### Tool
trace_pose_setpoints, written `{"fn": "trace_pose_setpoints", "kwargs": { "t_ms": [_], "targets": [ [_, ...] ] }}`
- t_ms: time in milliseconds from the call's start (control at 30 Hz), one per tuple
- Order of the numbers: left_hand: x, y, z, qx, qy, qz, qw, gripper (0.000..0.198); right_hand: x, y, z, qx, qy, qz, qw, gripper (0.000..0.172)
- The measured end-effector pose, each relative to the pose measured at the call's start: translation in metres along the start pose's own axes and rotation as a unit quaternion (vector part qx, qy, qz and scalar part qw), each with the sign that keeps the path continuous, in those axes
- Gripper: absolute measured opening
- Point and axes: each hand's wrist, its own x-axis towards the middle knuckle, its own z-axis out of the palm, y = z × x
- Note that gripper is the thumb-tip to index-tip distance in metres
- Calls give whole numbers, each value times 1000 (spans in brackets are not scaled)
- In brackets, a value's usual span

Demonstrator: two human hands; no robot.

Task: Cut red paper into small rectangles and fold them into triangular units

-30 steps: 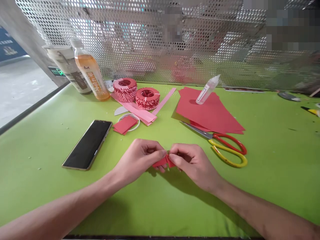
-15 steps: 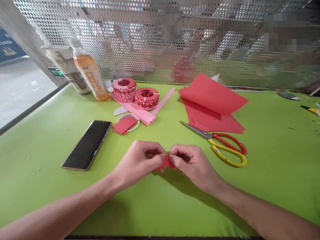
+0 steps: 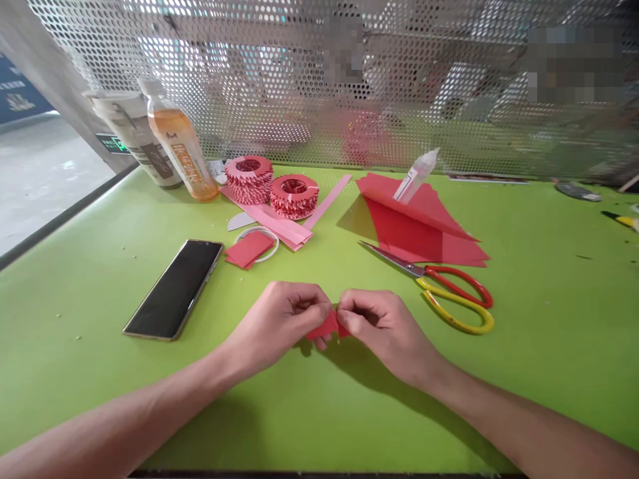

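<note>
A small piece of red paper [image 3: 325, 325] is pinched between my two hands, low over the green table. My left hand [image 3: 289, 316] grips its left part with thumb and fingers. At its right end, my right hand [image 3: 379, 326] pinches it close beside the left fingertips. Much of the paper is covered by the fingers. To the right of my hands lie scissors [image 3: 415, 269] with one red and one yellow handle. Up and to the left, a few small red paper pieces [image 3: 249, 249] rest on a white ring [image 3: 273, 247].
Left of my hands lies a phone [image 3: 174, 289]. Behind stand a drink bottle [image 3: 182, 150], a cup [image 3: 142, 143] and two folded-paper rings [image 3: 294, 194] by pink strips [image 3: 284, 226]. Red sheets [image 3: 414, 233] and a glue bottle [image 3: 417, 174] sit near the perforated metal screen [image 3: 279, 80].
The raised top red sheet has dropped lower, bringing the glue bottle behind it into view. Both hands stay nearly in place on the small red paper.
</note>
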Motion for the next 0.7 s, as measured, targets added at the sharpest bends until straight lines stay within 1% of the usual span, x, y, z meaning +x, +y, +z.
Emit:
{"fn": "trace_pose_setpoints", "kwargs": {
  "t_ms": [167, 367, 700],
  "targets": [
    [0, -1, 1, 3, 4, -1, 1000, 20, 0, 2, 0, 6, -2, 11, 1000, 32],
    [-1, 2, 2, 11, 10, 23, 1000, 18, -1, 3, -1, 1, 1, 7, 1000, 30],
    [-1, 1, 1, 34, -4, 14, 999, 24, -1, -1, 0, -4, 0, 3, 1000, 29]
  ]
}}
